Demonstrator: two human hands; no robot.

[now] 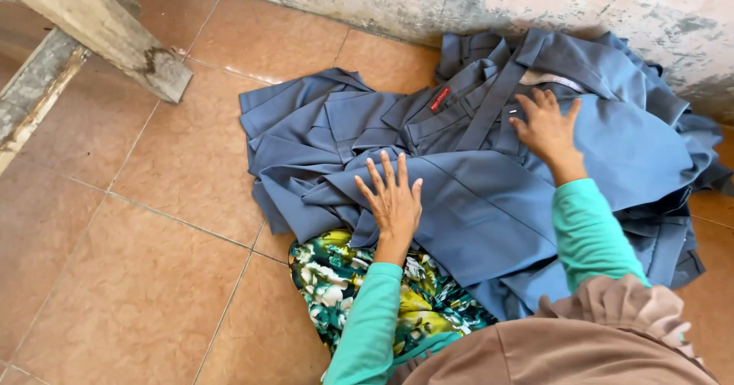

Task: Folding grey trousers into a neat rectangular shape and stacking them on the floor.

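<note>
A heap of blue-grey garments (474, 163) lies on the tiled floor (153, 224), pushed up against the stained wall (535, 3) that runs along the top of the view. The heap's long axis runs roughly parallel to the wall, from its folded edges at the left to the rumpled layers at the right, where it reaches the wall's foot. The top piece lies slantwise across the heap, a long flat panel sloping from the lower left up toward the wall at the right, with a dark strap or waistband (497, 94) crossing it at a steep angle and pointing to the wall. A small red label (440, 99) sits on the cloth just left of that band. The left hand (391, 198) lies flat on the near edge of the heap, palm down, fingers spread wide and pointing toward the wall; it grips nothing. The right hand (547, 129) rests farther up, nearer the wall, palm down on the top piece beside the band, fingers apart and slightly curled, also holding nothing. Both arms wear teal sleeves (589, 232). Floral cloth (344, 278) shows below the left hand, away from the wall. A weathered wooden beam (92, 25) slants over the floor, well left of the heap.
</note>
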